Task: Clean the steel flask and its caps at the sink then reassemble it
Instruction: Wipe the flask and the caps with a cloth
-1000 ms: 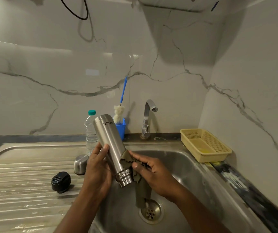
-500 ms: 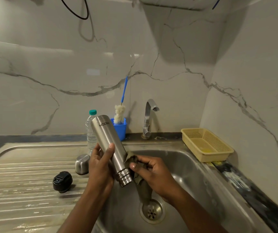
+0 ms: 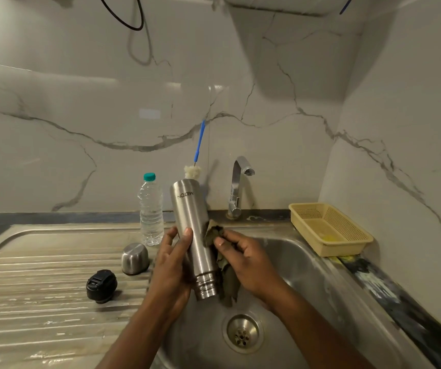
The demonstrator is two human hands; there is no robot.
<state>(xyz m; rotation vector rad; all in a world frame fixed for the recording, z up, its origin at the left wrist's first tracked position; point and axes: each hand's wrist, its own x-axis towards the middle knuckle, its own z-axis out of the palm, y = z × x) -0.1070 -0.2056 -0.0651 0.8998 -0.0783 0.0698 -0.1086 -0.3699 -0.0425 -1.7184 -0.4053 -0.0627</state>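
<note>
Over the sink basin (image 3: 307, 275) the steel flask (image 3: 192, 225) is held upside down, its threaded mouth pointing down. My left hand (image 3: 171, 267) grips its lower body, thumb across the front. My right hand (image 3: 243, 259) holds a dark green scrub pad (image 3: 214, 233) pressed against the flask's right side. On the drainboard to the left stand the steel outer cap (image 3: 135, 258) and the black inner cap (image 3: 101, 286).
A plastic water bottle (image 3: 150, 209) stands behind the caps. A blue-handled bottle brush (image 3: 198, 150) rises behind the flask. The tap (image 3: 238, 187) is at the back; no water shows at its spout. A yellow plastic basket (image 3: 331, 227) sits at the right rim. The drain (image 3: 242, 333) lies below.
The flask has turned more upright. My right hand has slid the scrub pad up from near the threaded mouth to the flask's middle.
</note>
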